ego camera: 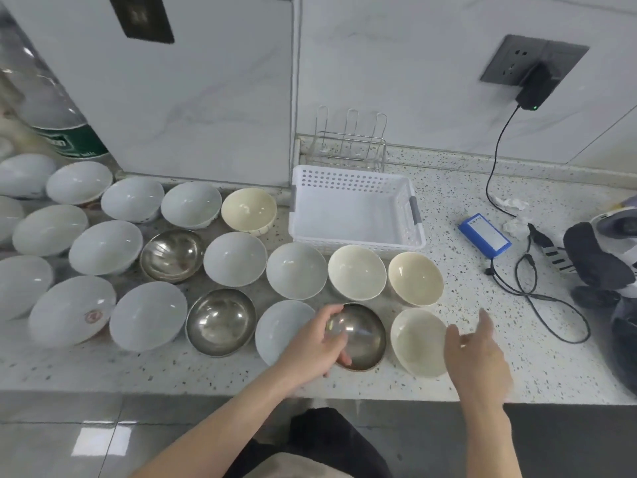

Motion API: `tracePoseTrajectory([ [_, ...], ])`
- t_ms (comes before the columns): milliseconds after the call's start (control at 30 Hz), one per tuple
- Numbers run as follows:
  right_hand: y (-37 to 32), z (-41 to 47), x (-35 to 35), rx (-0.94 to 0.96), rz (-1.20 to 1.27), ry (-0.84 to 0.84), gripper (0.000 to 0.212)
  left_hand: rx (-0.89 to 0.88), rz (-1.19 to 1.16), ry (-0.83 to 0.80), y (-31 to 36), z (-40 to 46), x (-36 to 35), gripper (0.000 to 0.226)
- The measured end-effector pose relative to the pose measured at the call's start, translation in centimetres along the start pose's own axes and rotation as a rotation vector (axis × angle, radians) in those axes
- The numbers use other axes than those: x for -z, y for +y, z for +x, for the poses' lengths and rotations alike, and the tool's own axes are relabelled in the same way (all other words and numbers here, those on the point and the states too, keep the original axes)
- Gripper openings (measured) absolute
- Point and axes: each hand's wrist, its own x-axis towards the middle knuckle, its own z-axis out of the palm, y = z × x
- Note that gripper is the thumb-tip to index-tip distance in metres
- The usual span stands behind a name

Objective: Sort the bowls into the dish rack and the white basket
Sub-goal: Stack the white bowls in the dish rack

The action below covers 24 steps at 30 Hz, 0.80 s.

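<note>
Left hand [319,343]: fingers and thumb curled round the near-left rim of the steel bowl [360,336], front row of the counter [465,377], between a pale bowl [279,331] and the cream bowl [418,341]. Right hand [477,350]: fingers straight and spread, holding nothing, just right of the cream bowl. White basket [355,205]: empty, behind the bowls; wire dish rack [350,143] behind it, also empty. Handling advice: lift the steel bowl straight up by its rim, clearing both neighbours, before carrying it back. Markings: red round stamp inside one pale bowl [72,310], unreadable; green bottle label [70,144] and blue pack [484,236] label blurred.
</note>
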Motion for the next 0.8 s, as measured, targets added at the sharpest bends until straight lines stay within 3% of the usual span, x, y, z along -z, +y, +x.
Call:
tracePoseTrajectory([
  [100,-5.5,-2.6,-1.3,0.093,0.078,0.031,0.059,-0.035,-0.009,0.061,-1.4,-3.0,5.0,0.045],
  [433,-22.2,-18.5,-11.7,0.387,0.245,-0.392,0.047,0.027,-0.202,0.419,-10.7,-14.8,22.8,0.030],
  [800,-35.9,-34.1,-20.7,0.567,0.288,-0.801,0.032,0.181,-0.459,0.753,-22.1,-27.7,35.5,0.024],
])
